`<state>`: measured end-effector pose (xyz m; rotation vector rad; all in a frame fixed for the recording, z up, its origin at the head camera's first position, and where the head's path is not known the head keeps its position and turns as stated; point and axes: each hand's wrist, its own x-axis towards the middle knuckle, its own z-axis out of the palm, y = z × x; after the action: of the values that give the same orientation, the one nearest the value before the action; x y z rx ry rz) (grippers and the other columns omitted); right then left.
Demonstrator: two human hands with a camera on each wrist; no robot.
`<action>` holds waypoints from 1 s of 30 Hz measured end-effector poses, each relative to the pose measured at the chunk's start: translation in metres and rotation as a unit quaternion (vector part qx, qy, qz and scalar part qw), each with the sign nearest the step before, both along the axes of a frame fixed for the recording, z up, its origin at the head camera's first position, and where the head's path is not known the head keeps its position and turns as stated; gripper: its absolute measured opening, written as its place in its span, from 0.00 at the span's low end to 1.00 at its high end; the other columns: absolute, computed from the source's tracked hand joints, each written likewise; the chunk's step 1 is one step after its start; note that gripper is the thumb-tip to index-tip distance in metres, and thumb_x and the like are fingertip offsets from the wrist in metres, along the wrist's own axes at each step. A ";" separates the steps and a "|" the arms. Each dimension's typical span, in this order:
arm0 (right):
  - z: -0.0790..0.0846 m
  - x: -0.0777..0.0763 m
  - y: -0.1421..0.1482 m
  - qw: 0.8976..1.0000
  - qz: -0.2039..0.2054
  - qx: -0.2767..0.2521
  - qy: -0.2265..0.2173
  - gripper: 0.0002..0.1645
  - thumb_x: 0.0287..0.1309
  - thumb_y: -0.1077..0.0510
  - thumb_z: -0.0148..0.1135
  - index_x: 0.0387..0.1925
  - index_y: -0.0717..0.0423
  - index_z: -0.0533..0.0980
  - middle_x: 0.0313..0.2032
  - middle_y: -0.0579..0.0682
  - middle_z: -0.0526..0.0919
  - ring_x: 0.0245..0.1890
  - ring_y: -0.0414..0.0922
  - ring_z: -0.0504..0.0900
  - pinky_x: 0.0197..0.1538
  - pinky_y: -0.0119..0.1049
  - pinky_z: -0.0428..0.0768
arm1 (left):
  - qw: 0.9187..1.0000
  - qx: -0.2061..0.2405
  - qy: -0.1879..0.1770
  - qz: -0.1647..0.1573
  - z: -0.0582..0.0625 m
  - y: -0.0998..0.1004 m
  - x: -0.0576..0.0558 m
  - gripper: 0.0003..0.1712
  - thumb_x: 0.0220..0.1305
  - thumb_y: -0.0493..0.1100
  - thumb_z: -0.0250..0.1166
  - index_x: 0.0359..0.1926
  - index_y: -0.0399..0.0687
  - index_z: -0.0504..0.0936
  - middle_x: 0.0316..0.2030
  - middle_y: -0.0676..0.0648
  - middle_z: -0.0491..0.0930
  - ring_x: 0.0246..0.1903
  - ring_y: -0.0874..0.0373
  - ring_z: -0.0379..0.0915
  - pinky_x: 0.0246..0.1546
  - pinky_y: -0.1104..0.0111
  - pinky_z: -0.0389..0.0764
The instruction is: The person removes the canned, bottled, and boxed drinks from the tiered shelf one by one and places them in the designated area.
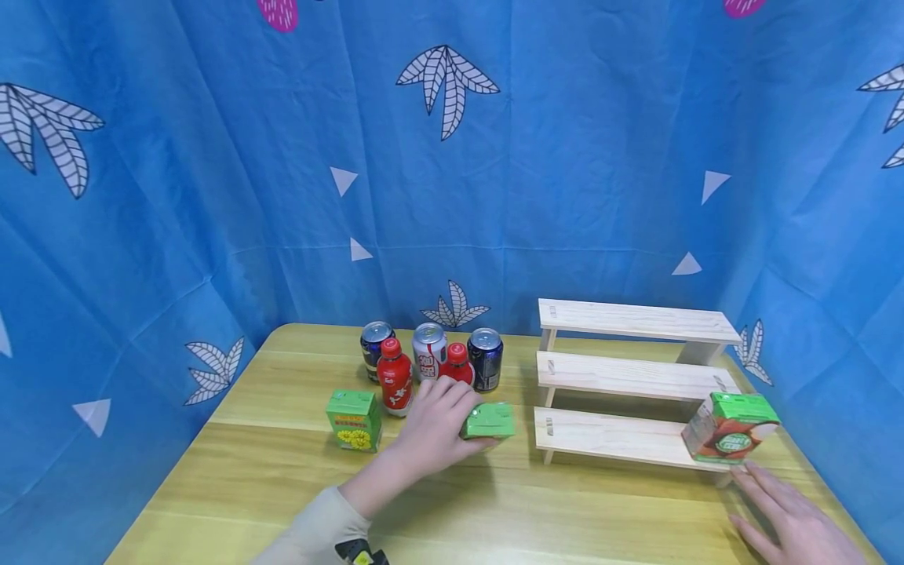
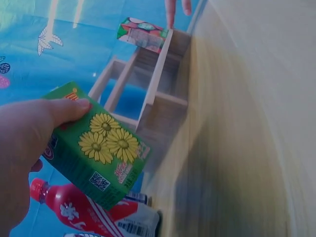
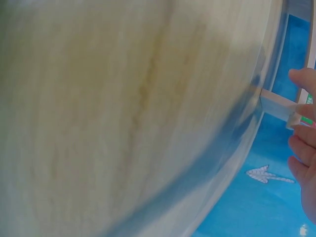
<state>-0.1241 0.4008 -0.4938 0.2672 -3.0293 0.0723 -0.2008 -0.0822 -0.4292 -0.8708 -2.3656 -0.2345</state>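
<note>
My left hand (image 1: 439, 420) grips a green drink carton (image 1: 489, 421) in front of the red bottles. In the left wrist view, the thumb lies across that carton's (image 2: 109, 140) printed side with yellow flowers. At the lower right of the head view, my right hand (image 1: 794, 518) has its fingers extended near the right end of the bottom shelf. Just beyond those fingers, a green-topped carton with a red-brown print (image 1: 738, 428) sits on that shelf; whether they touch it cannot be told. The right wrist view shows only part of the right hand (image 3: 306, 143).
A three-tier wooden rack (image 1: 621, 380) stands at the right. Left of it are a red bottle (image 1: 395, 378), another red bottle (image 1: 457, 365), a white-and-red can (image 1: 429, 351), dark blue cans (image 1: 485, 361) and another green carton (image 1: 355, 421). A blue curtain (image 1: 565, 157) surrounds the table.
</note>
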 end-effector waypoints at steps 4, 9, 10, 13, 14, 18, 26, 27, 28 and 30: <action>-0.001 0.001 0.000 1.000 0.002 -0.002 0.005 0.45 0.54 0.40 0.68 0.61 0.69 0.70 0.60 0.72 0.69 0.57 0.69 0.71 0.57 0.63 0.70 | 1.000 -0.016 0.010 0.004 -0.004 -0.009 -0.001 0.33 0.44 0.71 0.71 0.45 0.59 0.78 0.41 0.59 0.78 0.42 0.61 0.68 0.43 0.66 0.66; -0.001 0.002 0.000 1.000 0.001 -0.003 0.006 0.45 0.54 0.40 0.68 0.61 0.69 0.70 0.60 0.73 0.69 0.57 0.70 0.71 0.57 0.63 0.71 | 1.000 -0.024 0.006 0.000 -0.008 -0.020 -0.001 0.34 0.42 0.70 0.73 0.45 0.58 0.78 0.40 0.58 0.77 0.42 0.60 0.68 0.42 0.65 0.66; -0.001 0.001 0.000 1.000 0.002 -0.003 0.007 0.45 0.54 0.40 0.68 0.61 0.69 0.70 0.60 0.73 0.69 0.57 0.70 0.71 0.57 0.63 0.71 | 1.000 -0.025 0.005 -0.002 -0.008 -0.023 -0.001 0.34 0.42 0.70 0.73 0.45 0.57 0.78 0.40 0.58 0.77 0.42 0.60 0.68 0.42 0.65 0.66; -0.002 0.001 0.001 1.000 0.005 -0.003 0.012 0.45 0.54 0.41 0.68 0.61 0.69 0.70 0.60 0.72 0.70 0.57 0.69 0.71 0.57 0.63 0.71 | 0.999 -0.036 -0.005 0.005 -0.009 -0.029 -0.001 0.34 0.43 0.70 0.73 0.45 0.57 0.78 0.40 0.57 0.77 0.42 0.60 0.67 0.43 0.64 0.66; -0.002 0.001 0.002 1.000 0.007 -0.004 0.017 0.45 0.53 0.41 0.69 0.61 0.69 0.70 0.60 0.72 0.70 0.57 0.69 0.71 0.56 0.63 0.71 | 0.999 -0.040 -0.011 0.007 -0.009 -0.032 -0.001 0.34 0.43 0.70 0.72 0.46 0.56 0.78 0.41 0.57 0.77 0.42 0.60 0.67 0.43 0.64 0.66; -0.005 0.002 0.003 0.999 0.016 -0.007 0.039 0.45 0.51 0.42 0.71 0.60 0.70 0.71 0.59 0.70 0.72 0.55 0.68 0.72 0.55 0.62 0.72 | 0.998 -0.052 -0.032 0.015 -0.010 -0.040 -0.002 0.34 0.44 0.69 0.72 0.47 0.55 0.78 0.41 0.56 0.78 0.43 0.58 0.66 0.43 0.64 0.65; -0.009 0.002 0.004 0.999 0.016 -0.015 0.045 0.44 0.52 0.42 0.70 0.60 0.70 0.71 0.59 0.71 0.71 0.55 0.69 0.72 0.55 0.62 0.71 | 0.996 -0.075 -0.043 0.027 -0.011 -0.052 -0.003 0.33 0.47 0.71 0.69 0.46 0.56 0.78 0.40 0.56 0.78 0.42 0.58 0.64 0.44 0.64 0.64; -0.009 0.002 0.005 0.999 0.016 -0.016 0.046 0.44 0.52 0.42 0.70 0.60 0.69 0.71 0.59 0.71 0.71 0.55 0.69 0.72 0.55 0.62 0.71 | 0.996 -0.077 -0.044 0.029 -0.011 -0.053 -0.003 0.33 0.48 0.71 0.69 0.46 0.55 0.78 0.40 0.56 0.78 0.42 0.58 0.64 0.44 0.64 0.64; -0.009 0.002 0.005 0.998 0.018 -0.017 0.050 0.43 0.51 0.43 0.70 0.60 0.69 0.71 0.58 0.70 0.72 0.55 0.68 0.72 0.55 0.62 0.71 | 0.996 -0.076 -0.045 0.029 -0.011 -0.054 -0.004 0.33 0.48 0.71 0.69 0.46 0.55 0.78 0.40 0.56 0.78 0.42 0.58 0.65 0.44 0.64 0.64; -0.009 0.002 0.005 0.999 0.017 -0.015 0.049 0.44 0.52 0.42 0.70 0.60 0.70 0.71 0.58 0.70 0.71 0.55 0.68 0.72 0.55 0.62 0.71 | 0.995 -0.075 -0.051 0.028 -0.011 -0.056 -0.004 0.33 0.48 0.71 0.69 0.47 0.54 0.79 0.41 0.55 0.78 0.43 0.57 0.65 0.45 0.63 0.65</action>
<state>-0.1224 0.4061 -0.5030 0.3101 -2.9233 0.1043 -0.2052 -0.1381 -0.4406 -0.8779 -2.5250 -0.0803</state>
